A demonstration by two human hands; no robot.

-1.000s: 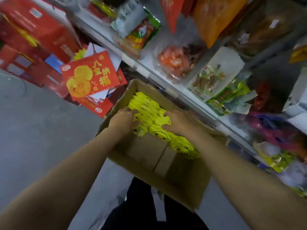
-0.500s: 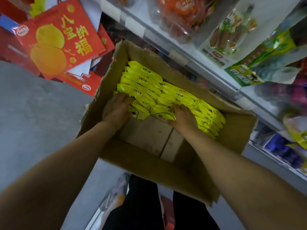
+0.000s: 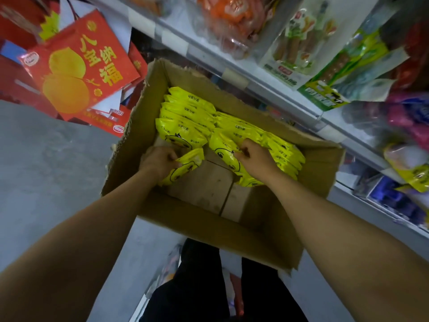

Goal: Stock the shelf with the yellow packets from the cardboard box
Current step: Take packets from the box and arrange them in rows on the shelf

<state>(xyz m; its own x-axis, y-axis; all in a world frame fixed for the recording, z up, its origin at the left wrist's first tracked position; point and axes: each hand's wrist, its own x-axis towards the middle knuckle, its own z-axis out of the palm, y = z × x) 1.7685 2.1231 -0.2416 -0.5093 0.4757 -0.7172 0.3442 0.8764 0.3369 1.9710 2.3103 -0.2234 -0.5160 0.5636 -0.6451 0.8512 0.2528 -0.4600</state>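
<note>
Both hands (image 3: 160, 159) (image 3: 253, 154) grip yellow packets (image 3: 185, 112) in the cardboard box (image 3: 139, 112) (near half bare).

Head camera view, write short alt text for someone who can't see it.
Both hands reach into a cardboard box of yellow packets: the left hand grips one packet, the right hand grips another. A stocked shelf stands beyond.
</note>
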